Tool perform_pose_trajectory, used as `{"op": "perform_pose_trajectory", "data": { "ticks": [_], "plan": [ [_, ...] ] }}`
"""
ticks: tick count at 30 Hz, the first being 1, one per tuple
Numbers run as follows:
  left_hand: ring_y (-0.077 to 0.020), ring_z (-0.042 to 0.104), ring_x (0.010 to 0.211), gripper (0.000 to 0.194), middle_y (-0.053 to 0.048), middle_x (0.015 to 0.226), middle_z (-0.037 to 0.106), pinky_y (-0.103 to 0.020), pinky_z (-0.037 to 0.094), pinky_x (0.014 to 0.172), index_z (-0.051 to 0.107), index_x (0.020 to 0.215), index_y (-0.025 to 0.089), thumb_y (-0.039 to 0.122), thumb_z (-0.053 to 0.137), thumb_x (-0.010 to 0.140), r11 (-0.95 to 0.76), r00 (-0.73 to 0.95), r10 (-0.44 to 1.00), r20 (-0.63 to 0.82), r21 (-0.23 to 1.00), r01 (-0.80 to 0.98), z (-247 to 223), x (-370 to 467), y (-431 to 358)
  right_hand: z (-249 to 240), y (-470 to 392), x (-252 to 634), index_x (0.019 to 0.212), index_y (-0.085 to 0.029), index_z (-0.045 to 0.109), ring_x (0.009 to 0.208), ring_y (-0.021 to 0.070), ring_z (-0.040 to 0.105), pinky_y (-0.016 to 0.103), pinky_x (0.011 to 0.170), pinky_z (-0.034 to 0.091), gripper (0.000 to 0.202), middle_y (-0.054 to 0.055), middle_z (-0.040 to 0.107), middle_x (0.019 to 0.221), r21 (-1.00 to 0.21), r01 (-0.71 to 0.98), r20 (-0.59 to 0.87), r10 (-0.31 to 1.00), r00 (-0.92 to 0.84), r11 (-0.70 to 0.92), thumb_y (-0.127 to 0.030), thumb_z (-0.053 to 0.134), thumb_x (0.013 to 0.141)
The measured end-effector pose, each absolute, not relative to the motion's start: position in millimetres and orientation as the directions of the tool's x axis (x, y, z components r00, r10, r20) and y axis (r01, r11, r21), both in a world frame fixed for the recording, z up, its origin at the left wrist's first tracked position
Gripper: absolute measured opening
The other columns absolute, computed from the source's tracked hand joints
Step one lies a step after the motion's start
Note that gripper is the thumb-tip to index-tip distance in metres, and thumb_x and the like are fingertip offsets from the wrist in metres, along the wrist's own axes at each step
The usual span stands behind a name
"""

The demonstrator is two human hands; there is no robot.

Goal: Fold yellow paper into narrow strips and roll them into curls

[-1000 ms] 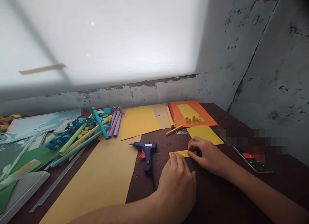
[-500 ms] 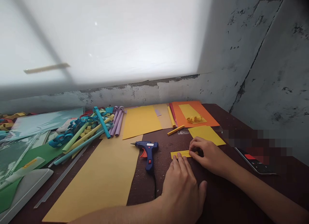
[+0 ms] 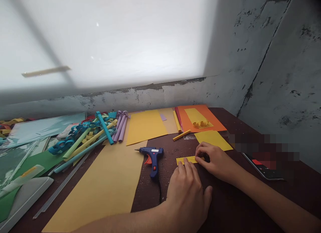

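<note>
A narrow yellow paper strip [image 3: 181,160] with a crease line along it lies on the dark table between my hands. My left hand [image 3: 187,191] rests on its near edge, fingers stretched out flat and thumb apart. At the strip's right end, my right hand [image 3: 213,159] is closed, with thumb and forefinger pinching the paper; that end is hidden under the fingers. To the left lies a blue glue gun [image 3: 153,156] with an orange trigger, its nozzle over a tan paper sheet [image 3: 107,179]. A yellow paper square [image 3: 213,139] sits just beyond my right hand.
Rolled paper tubes [image 3: 87,139] and curled paper strips pile up at the left, near clear glue sticks [image 3: 61,186]. Yellow [image 3: 145,126] and orange sheets [image 3: 215,121] lie at the back. A folded yellow strip [image 3: 182,135] is nearby; a phone [image 3: 263,167] lies right.
</note>
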State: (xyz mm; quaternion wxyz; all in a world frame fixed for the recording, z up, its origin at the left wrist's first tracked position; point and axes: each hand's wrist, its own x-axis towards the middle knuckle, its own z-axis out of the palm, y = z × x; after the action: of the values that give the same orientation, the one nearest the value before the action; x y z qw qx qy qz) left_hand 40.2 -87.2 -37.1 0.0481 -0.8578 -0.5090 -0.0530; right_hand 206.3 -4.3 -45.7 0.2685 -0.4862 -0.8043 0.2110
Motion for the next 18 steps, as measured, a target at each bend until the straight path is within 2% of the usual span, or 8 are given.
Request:
{"op": "perform_pose_trajectory", "data": {
  "ticks": [9,14,18],
  "plan": [
    [-0.0412,0.063,0.117,0.065,-0.03,0.132,0.063,-0.052,0.055,0.097,0.061,0.136,-0.003,0.047,0.043,0.099,-0.483,0.487,0.844,0.225,-0.075,0.872,-38.6,39.4,-87.9,-44.6,-4.9,204.2,0.078,-0.021,0.065,0.08,0.019,0.065,0.035,0.076,0.051,0.014,0.004,0.067,0.092,-0.6,0.678,0.226,0.902,-0.367,0.426,-0.024,0.058,0.09],
    [-0.0401,0.064,0.113,0.064,-0.027,0.128,0.065,-0.052,0.056,0.095,0.063,0.135,0.0,0.049,0.045,0.098,-0.471,0.467,0.856,0.221,-0.042,0.881,-39.6,38.8,-86.9,-42.2,-4.5,204.6,0.077,-0.021,0.065,0.081,0.0193,0.064,0.035,0.076,0.05,0.015,0.005,0.067,0.093,-0.605,0.678,0.211,0.906,-0.368,0.416,-0.024,0.059,0.09],
    [-0.0422,0.059,0.122,0.066,-0.03,0.131,0.062,-0.054,0.049,0.105,0.06,0.135,-0.004,0.048,0.043,0.099,-0.517,0.514,0.825,0.236,-0.052,0.854,-41.1,37.5,-85.5,-39.9,-3.7,208.3,0.081,-0.021,0.069,0.085,0.0194,0.065,0.034,0.078,0.05,0.015,0.006,0.069,0.096,-0.621,0.654,0.195,0.894,-0.404,0.431,-0.023,0.058,0.091]
  ]
}}
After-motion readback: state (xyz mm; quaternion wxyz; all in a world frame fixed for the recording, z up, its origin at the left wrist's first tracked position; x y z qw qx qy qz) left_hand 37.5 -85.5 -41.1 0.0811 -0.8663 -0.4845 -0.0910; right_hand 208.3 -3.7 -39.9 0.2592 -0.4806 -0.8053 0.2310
